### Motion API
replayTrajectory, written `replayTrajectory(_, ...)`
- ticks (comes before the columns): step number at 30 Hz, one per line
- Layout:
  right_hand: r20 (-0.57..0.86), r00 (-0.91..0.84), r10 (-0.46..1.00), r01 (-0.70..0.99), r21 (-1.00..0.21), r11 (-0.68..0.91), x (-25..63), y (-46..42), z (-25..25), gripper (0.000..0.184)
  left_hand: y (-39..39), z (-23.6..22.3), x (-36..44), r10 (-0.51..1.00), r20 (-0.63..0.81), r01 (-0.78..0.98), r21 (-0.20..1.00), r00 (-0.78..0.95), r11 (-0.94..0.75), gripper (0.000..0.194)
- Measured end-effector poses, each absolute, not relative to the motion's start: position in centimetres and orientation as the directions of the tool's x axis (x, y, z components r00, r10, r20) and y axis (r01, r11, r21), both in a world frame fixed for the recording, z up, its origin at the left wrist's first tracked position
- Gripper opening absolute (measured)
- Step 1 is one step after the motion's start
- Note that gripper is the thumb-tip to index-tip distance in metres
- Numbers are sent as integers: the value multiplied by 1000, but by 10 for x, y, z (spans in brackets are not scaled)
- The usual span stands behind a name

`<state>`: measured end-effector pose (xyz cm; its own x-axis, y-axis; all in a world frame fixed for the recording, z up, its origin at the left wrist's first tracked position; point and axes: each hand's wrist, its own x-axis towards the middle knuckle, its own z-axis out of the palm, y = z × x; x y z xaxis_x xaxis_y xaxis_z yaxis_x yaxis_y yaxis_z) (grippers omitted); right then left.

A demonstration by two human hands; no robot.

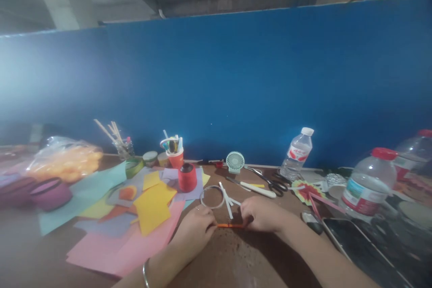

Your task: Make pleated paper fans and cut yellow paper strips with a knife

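Observation:
A thin orange paper strip (230,225) lies stretched between my two hands, low over the brown table (232,261). My left hand (195,229) pinches its left end, fingers curled. My right hand (261,214) pinches the right end in a loose fist. Just beyond the hands lie white paper strips (227,199) and a clear tape ring (212,196). A red spool of thread (187,177) stands behind them.
Sheets of coloured paper (153,207) spread to the left. Scissors (270,183), a craft knife (257,188), a small fan (235,162) and a pen cup (174,153) line the blue wall. Water bottles (368,185) and a phone (351,238) stand at the right.

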<state>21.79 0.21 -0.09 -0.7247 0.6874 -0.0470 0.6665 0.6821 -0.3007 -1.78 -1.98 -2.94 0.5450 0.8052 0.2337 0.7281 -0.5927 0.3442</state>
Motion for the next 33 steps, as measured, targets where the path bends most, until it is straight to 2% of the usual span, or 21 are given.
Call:
replayTrajectory(6, -120, -629, 768, 775, -177, 607, 217, -15, 18, 21, -24, -25, -17, 809, 252, 733, 341, 531, -588, 11)
replayTrajectory(9, -136, -615, 777, 787, -168, 594, 220, -16, 21, 31, -26, -23, -15, 818, 276, 731, 368, 504, -574, 9)
replayTrajectory(13, -142, -614, 776, 787, -174, 591, 218, -15, 22, 26, -26, -24, -13, 829, 306, 730, 395, 468, -558, 9)
replayTrajectory(19, -13, -574, 819, 816, -91, 571, 201, -20, 20, 21, -20, -27, -18, 872, 366, 753, 458, 324, -472, 23)
replayTrajectory(22, 60, -555, 829, 826, -77, 559, 197, -24, 19, 21, -15, -28, -23, 886, 374, 772, 463, 275, -435, 22)
replayTrajectory(28, 192, -496, 847, 838, -150, 525, 199, -29, 21, 17, -11, -13, -32, 879, 354, 823, 358, 318, -442, 26)
replayTrajectory(33, 256, -465, 847, 826, -218, 519, 198, -18, 19, 18, -2, 5, -45, 895, 244, 853, 289, 373, -434, 11)
